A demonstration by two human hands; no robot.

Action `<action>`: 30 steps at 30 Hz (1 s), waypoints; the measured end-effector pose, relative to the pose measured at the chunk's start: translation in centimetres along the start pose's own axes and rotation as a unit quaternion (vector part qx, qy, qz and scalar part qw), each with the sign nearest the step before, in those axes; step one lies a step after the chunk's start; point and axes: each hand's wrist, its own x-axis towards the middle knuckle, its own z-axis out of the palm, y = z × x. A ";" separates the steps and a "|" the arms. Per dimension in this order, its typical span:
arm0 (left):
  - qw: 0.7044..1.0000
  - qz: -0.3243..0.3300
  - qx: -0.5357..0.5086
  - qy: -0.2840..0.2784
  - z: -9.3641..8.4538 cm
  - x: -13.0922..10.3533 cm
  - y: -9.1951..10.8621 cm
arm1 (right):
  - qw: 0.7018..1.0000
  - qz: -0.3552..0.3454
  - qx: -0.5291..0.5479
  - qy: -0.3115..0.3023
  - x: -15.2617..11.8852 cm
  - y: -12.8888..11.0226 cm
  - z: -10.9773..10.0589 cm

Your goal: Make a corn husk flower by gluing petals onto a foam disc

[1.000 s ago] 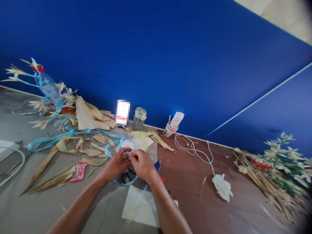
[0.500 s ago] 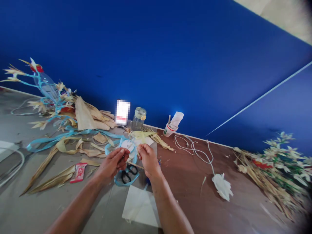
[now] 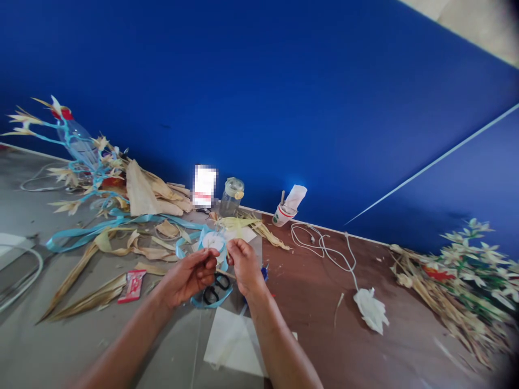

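In the middle of the head view, my left hand (image 3: 191, 275) has its thumb and forefinger pinched, and what they hold is too small to make out. Close beside it, my right hand (image 3: 244, 266) pinches too, with something tiny and pale at its fingertips that I cannot name. Just behind the fingers lies a roll of light blue ribbon (image 3: 201, 236) with a white face. Under my left hand, scissors (image 3: 222, 281) show their black handles, with a loop of blue ribbon around them. A blue object (image 3: 265, 273) is mostly hidden behind my right wrist.
Dried corn husks (image 3: 156, 250) and a red packet (image 3: 132, 286) lie at left, near a plastic bottle (image 3: 77, 141) with husk flowers. A jar (image 3: 231, 198), a cup (image 3: 283, 215) and a white cable (image 3: 320, 249) line the blue wall. White paper (image 3: 233, 346) lies in front; flowers (image 3: 474, 265) stand right.
My left hand has turned slightly, its lower fingers loosening and showing more of the palm. My right hand stays nearly in place, still pinching.
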 end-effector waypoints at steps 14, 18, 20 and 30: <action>0.995 0.042 -0.085 0.024 -0.7 0.5 0.1 | 1.000 -0.003 0.008 -0.004 0.1 0.3 0.0; 0.995 0.058 -0.073 0.027 -0.5 0.4 0.1 | 1.000 -0.004 0.012 -0.001 0.1 0.1 0.0; 0.996 0.055 -0.073 0.023 -0.3 0.4 0.2 | 1.000 -0.002 0.013 -0.001 0.1 0.0 0.0; 0.988 0.094 -0.119 0.025 -0.7 0.7 0.2 | 0.999 0.011 0.046 -0.014 -0.3 -0.3 0.2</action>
